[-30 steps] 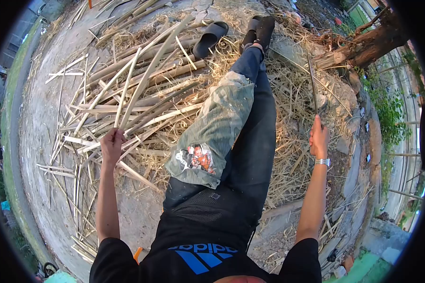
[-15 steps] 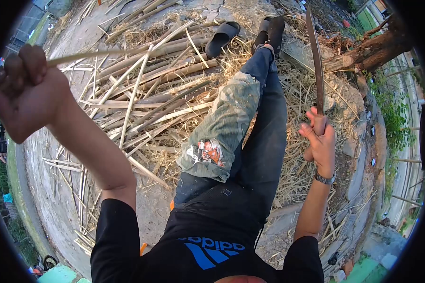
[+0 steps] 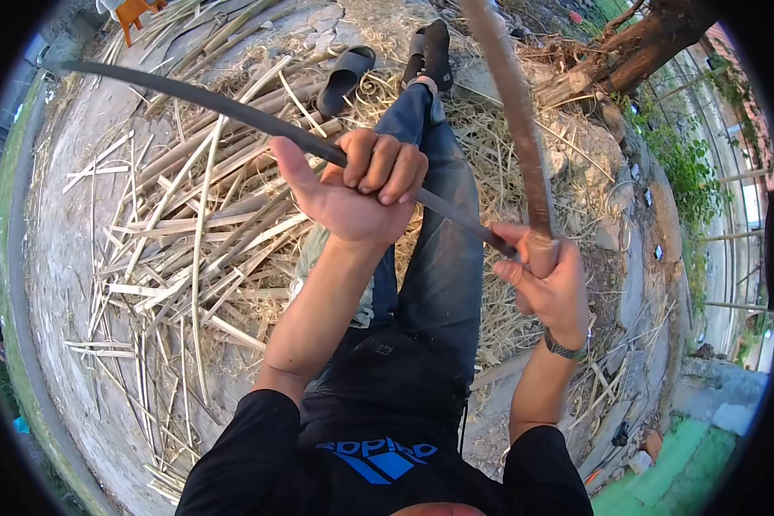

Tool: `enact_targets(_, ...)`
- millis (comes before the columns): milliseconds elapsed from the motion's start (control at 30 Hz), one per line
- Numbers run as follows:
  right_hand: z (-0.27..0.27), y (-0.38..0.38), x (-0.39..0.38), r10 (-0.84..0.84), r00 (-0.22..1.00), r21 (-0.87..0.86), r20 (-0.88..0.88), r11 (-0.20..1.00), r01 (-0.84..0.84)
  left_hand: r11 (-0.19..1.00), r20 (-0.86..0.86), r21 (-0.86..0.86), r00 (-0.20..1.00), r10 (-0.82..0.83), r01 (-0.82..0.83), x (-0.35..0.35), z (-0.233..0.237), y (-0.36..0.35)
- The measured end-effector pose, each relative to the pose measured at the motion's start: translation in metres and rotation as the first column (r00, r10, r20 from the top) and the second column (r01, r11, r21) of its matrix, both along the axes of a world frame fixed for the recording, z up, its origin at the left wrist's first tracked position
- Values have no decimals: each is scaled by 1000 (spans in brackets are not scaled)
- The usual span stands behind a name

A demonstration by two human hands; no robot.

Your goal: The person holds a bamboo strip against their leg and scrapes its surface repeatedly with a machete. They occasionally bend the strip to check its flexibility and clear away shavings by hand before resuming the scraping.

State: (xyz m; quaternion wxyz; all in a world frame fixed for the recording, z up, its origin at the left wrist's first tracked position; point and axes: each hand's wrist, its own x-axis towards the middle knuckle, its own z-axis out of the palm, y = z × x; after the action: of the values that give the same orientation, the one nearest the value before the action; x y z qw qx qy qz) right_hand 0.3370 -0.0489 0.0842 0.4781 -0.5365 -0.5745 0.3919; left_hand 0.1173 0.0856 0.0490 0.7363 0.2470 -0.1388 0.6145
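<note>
My left hand (image 3: 357, 185) is closed around a long dark bamboo strip (image 3: 206, 103) that runs from the upper left across my lap to my right hand. There the strip's near end meets the base of a long machete blade (image 3: 512, 112), which points up and away and is blurred. My right hand (image 3: 546, 279) grips the machete's handle and wears a wristwatch. I sit with my legs stretched out over straw.
A heap of split bamboo strips (image 3: 189, 232) lies on the concrete to my left. A black sandal (image 3: 344, 77) rests beyond it, near my foot. Straw covers the ground around my legs. A cut tree trunk (image 3: 636, 47) stands at the upper right.
My left hand has swung in from the far left to the middle, bringing the strip across my lap. The machete has come closer and now meets the strip's end.
</note>
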Motion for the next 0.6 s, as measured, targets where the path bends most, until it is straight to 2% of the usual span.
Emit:
enact_targets(67, -5, -10, -2, -60, 985, -288, 161, 952, 105, 995, -20, -97, 999, -30, 28, 9, -11, -8)
enact_targets(100, -9, -12, -4, -59, 985, -295, 163, 950, 106, 986, -84, -161, 995, -46, 32, 12, -15, -14)
enact_targets(167, -20, -16, -7, -20, 946, -377, 322, 914, 148, 988, -326, -136, 945, 20, -68, 13, -19, -13)
enact_targets(200, -29, -18, -6, -32, 957, -405, 289, 901, 152, 988, -329, -141, 944, 20, -70, 11, -22, -13)
enact_targets(233, -35, -20, -6, -31, 957, -407, 287, 901, 151, 973, -454, -141, 886, 98, -180, 9, -26, -12)
enact_targets(267, -39, -23, -6, -56, 983, -396, 177, 910, 123, 950, -570, -127, 804, 166, -286, 6, -29, -11)
enact_targets(300, -40, -24, -7, -77, 995, -382, 64, 919, 95, 949, -573, -131, 803, 163, -287, 1, -31, -9)
enact_targets(367, -42, -23, -8, -81, 994, -374, 74, 922, 103, 887, -785, 66, 525, 329, -457, -16, -34, -5)
enact_targets(400, -43, -22, -10, -88, 992, -364, 88, 924, 114, 860, -811, 83, 467, 352, -504, -27, -37, -3)
enact_targets(433, -43, -20, -8, -88, 993, -364, 84, 925, 113, 804, -843, 193, 324, 429, -562, -39, -33, 0)
enact_targets(467, -44, -19, -4, -64, 991, -383, 113, 918, 103, 589, -775, 306, 164, 610, -748, -42, -45, 7)
enact_targets(500, -45, -17, 1, -39, 989, -404, 143, 910, 94, 592, -778, 306, 163, 607, -745, -54, -51, 23)
enact_targets(533, -46, -16, 7, -42, 989, -411, 139, 907, 96, 84, -449, 676, -320, 834, -732, -74, -57, 44)
enact_targets(567, -48, -15, 14, 18, 988, -432, 150, 901, 50, -459, 37, 776, -695, 718, -433, -92, -60, 54)
enact_targets(600, -51, -13, 20, 76, 984, -450, 161, 893, 5, -453, 37, 780, -690, 723, -432, -110, -58, 44)
